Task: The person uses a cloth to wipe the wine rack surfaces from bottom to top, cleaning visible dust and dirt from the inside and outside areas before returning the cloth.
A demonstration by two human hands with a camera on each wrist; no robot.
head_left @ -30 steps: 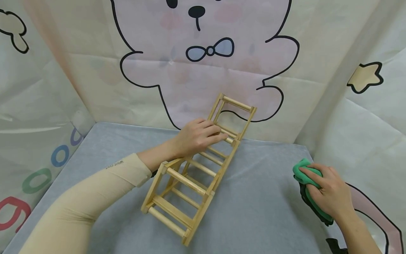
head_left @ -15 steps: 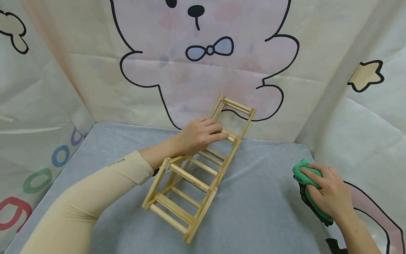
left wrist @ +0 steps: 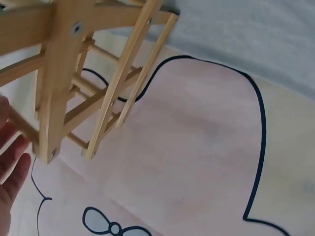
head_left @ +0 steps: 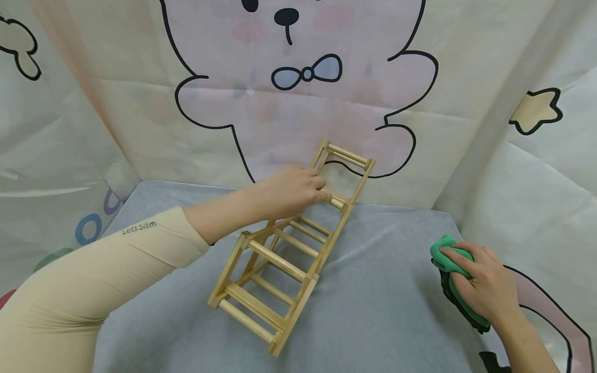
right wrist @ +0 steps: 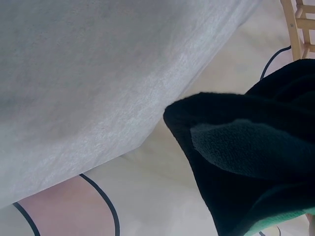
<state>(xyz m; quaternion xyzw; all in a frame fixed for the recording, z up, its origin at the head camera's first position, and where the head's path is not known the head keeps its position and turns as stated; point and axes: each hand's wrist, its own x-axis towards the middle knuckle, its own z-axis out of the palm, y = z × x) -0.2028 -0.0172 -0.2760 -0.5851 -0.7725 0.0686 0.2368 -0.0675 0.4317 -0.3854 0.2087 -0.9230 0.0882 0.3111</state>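
Presently, the long pale-wood frame with ladder-like rungs [head_left: 277,260] slants across the centre, from seven o'clock towards one. The left hand [head_left: 298,191] reaches over its upper part; whether the fingers grip, I cannot tell. At four o'clock, the right hand [head_left: 485,280] grips a soft green cloth [head_left: 450,253]. To steady the frame well, one should probably support a side rail [head_left: 295,315] also, against twisting.

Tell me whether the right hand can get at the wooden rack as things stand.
Probably yes, with a reach leftward: no object appears between the right hand and the wooden rack, only tabletop. Grasping looks harder, since that hand holds a green cloth.
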